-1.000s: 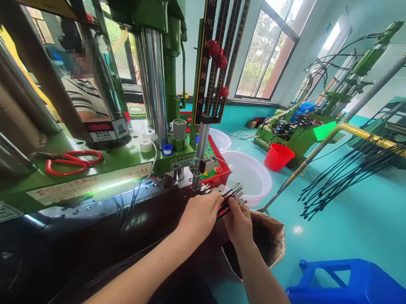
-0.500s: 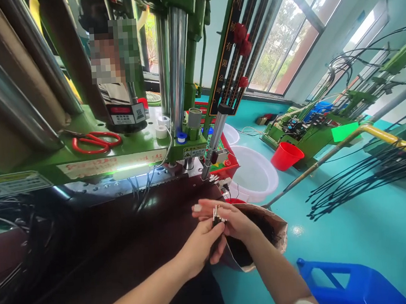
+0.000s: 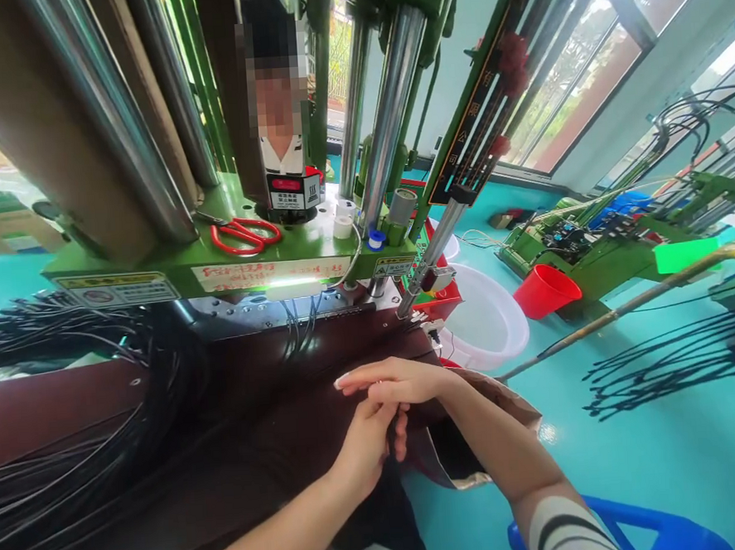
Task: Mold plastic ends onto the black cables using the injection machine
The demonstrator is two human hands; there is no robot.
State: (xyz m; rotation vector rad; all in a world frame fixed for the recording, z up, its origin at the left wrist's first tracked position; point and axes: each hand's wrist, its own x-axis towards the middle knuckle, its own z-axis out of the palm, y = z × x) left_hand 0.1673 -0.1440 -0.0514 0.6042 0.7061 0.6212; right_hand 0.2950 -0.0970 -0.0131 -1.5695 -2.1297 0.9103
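My left hand (image 3: 366,445) reaches up from below with its fingers curled together under my right hand; what they hold is hidden. My right hand (image 3: 394,381) lies across its fingertips, fingers stretched flat and pointing left, open. Both hands hover over the right end of a dark brown worktable (image 3: 256,398). An open brown paper bag (image 3: 479,471) sits right under my right forearm. The metal-tipped pieces seen earlier are hidden.
A green press machine (image 3: 248,261) with steel columns stands behind the table; red scissors (image 3: 245,234) lie on its ledge. Black cables (image 3: 73,459) pile at left. A person (image 3: 282,151) stands behind the machine. White basins (image 3: 491,321), a red bucket (image 3: 546,291) and a blue crate (image 3: 645,532) are on the floor.
The view swung left and up. My hands drew closer to me and closed together; the metal-tipped bundle that showed between them is now covered by my right hand.
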